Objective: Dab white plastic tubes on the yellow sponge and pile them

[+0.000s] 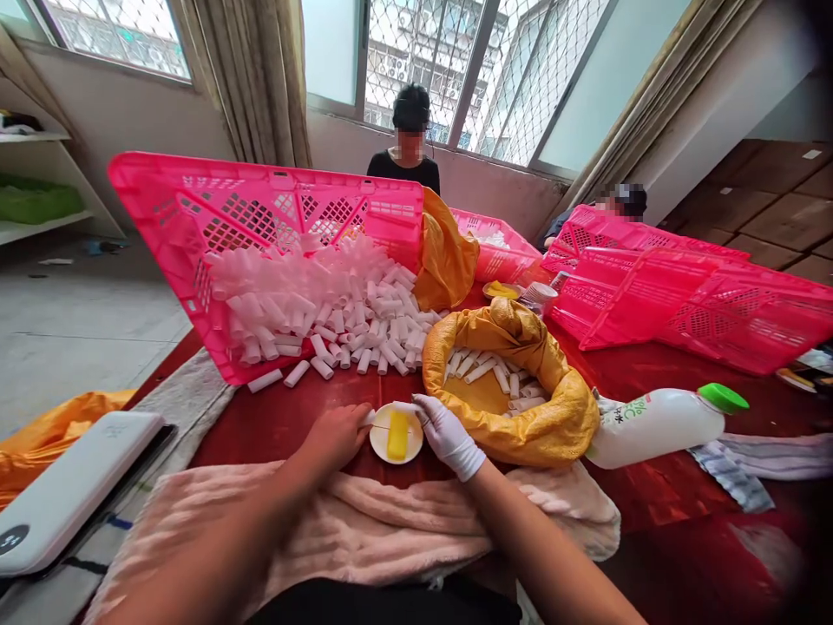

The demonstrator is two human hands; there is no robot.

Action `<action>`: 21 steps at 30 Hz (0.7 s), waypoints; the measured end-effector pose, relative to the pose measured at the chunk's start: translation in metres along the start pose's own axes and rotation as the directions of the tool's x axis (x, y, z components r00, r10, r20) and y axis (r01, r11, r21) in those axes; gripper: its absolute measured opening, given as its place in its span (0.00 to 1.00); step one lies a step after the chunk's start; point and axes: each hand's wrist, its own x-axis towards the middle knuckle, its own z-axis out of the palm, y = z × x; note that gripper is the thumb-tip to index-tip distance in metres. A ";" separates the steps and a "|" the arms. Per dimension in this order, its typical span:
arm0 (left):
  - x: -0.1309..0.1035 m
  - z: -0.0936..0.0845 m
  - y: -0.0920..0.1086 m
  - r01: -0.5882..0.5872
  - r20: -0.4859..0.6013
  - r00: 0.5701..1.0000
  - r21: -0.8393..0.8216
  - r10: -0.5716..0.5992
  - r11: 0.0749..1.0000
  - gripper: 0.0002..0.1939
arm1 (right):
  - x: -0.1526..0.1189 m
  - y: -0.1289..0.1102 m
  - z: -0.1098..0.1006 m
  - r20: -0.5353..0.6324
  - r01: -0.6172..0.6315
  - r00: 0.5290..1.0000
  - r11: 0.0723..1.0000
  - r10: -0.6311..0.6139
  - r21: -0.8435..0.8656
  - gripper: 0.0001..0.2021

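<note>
At far left we have a white, rounded-edged rectangular plastic device [84, 490]; next comes a bright pink perforated plastic crate [247, 172], tipped on its side, with a heap of short white hollow tubes [390, 332] spilling onto the red tabletop [221, 443]; our bare left hand [342, 431] is at the left edge of a small round white dish [416, 441], fingers drawn close together, though we cannot tell exactly what they pinch; the dish lies between our hands, a bright yellow oblong block [397, 438] in it; our white-gloved right hand [449, 436] has its fingertips together at the dish's upper right edge, their grip unclear to us; just beyond, an orange woven sack [540, 443] with rolled rim holds more tubes; beside it lies a white plastic bottle with a green cap [660, 425].
</note>
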 end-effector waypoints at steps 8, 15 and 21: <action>0.000 -0.005 0.006 0.045 -0.008 0.999 -0.044 -0.045 0.998 0.18 | -0.014 -0.006 -0.014 0.157 0.313 0.946 0.928 -0.284 -0.203 0.11; 0.002 -0.004 0.006 0.063 -0.019 0.998 -0.028 -0.064 0.998 0.17 | -0.019 -0.008 -0.013 0.149 0.352 0.934 0.900 -0.324 -0.256 0.13; 0.002 0.003 0.003 0.054 -0.053 0.997 -0.026 -0.055 0.998 0.17 | -0.022 -0.017 -0.018 0.182 0.335 0.938 0.905 -0.294 -0.264 0.13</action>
